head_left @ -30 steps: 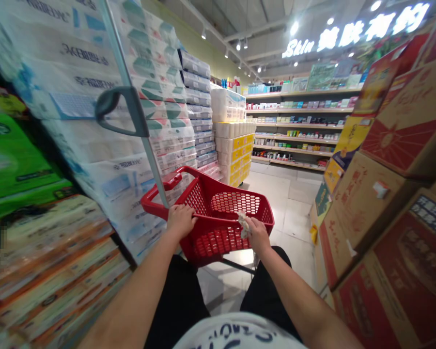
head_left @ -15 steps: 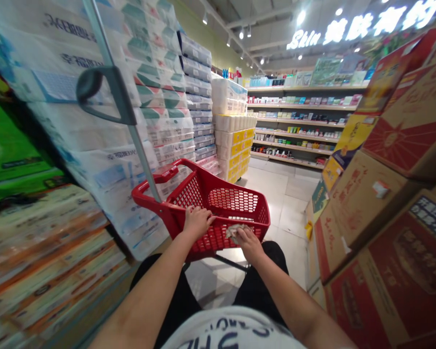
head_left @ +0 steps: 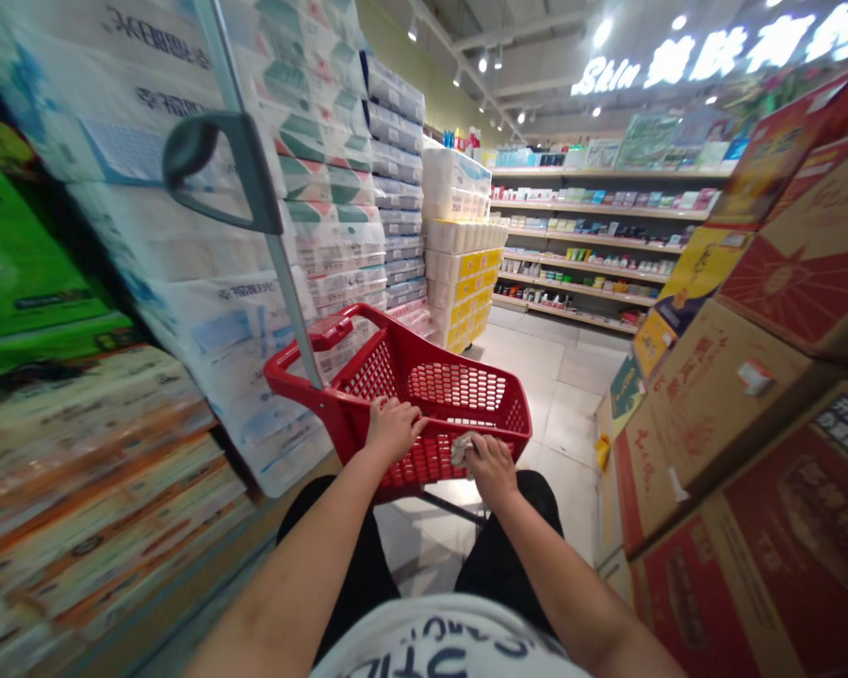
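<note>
In front of my knees stands a red plastic shopping cart [head_left: 459, 384] with a perforated basket. My left hand [head_left: 394, 428] grips the near rim of its basket, fingers curled over the edge. Against the outside of the near wall, further right, my right hand [head_left: 493, 466] is closed on a crumpled, pale cloth [head_left: 462, 450]. Part of the cloth is hidden under my fingers. A grey metal pole [head_left: 293, 287] with a dark grey loop handle [head_left: 244, 174] rises at the cart's handlebar end.
Stacked packs of tissue paper [head_left: 325, 226] line the left side, close to the cart. Cardboard cartons [head_left: 735, 386] are piled on the right. Ahead, pale floor tiles [head_left: 523, 348] lead to shelves [head_left: 594, 209] of small products. Green packages [head_left: 35, 273] lie at far left.
My right hand has shifted slightly right along the cart's near wall with the cloth, which now looks more bunched up. My left hand stays on the rim. The whole view has swung a little.
</note>
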A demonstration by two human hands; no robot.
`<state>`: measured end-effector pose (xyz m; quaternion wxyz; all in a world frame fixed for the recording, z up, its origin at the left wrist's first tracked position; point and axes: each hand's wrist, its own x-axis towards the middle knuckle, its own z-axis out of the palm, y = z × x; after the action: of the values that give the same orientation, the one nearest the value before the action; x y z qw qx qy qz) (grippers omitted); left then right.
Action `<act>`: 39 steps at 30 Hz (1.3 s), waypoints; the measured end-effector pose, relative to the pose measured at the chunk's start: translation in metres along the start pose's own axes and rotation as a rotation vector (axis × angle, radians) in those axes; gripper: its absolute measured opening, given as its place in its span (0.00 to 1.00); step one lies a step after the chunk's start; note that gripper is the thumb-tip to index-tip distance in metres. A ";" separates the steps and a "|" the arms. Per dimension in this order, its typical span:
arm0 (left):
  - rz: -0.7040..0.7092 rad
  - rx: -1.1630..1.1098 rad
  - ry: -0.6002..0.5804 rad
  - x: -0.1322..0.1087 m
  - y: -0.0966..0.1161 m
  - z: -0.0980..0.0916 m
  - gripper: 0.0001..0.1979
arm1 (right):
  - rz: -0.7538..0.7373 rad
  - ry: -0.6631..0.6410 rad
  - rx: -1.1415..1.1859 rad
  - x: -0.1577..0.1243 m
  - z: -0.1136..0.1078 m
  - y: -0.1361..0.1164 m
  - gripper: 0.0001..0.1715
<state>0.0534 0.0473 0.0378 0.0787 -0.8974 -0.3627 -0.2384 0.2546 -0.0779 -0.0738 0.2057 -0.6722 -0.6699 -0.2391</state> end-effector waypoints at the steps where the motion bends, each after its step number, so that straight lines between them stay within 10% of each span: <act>1: 0.001 0.003 -0.001 0.000 0.001 0.000 0.14 | 0.015 0.013 -0.002 0.000 0.000 -0.001 0.17; 21: 0.001 0.022 -0.002 -0.002 0.000 0.000 0.14 | 0.039 -0.235 0.065 -0.003 0.006 -0.011 0.21; 27: 0.011 0.013 0.010 -0.004 0.001 -0.002 0.14 | -0.048 0.005 0.198 0.025 -0.013 -0.034 0.21; 34: 0.002 0.005 -0.002 -0.005 0.000 -0.003 0.14 | -0.063 -0.255 0.134 0.028 -0.018 -0.036 0.16; 39: 0.006 -0.012 0.019 -0.006 -0.001 -0.001 0.14 | -0.015 -0.139 0.146 0.025 -0.026 -0.032 0.20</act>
<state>0.0486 0.0437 0.0354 0.0775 -0.8967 -0.3578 -0.2490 0.2216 -0.0727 -0.0392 0.2054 -0.6654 -0.7031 -0.1441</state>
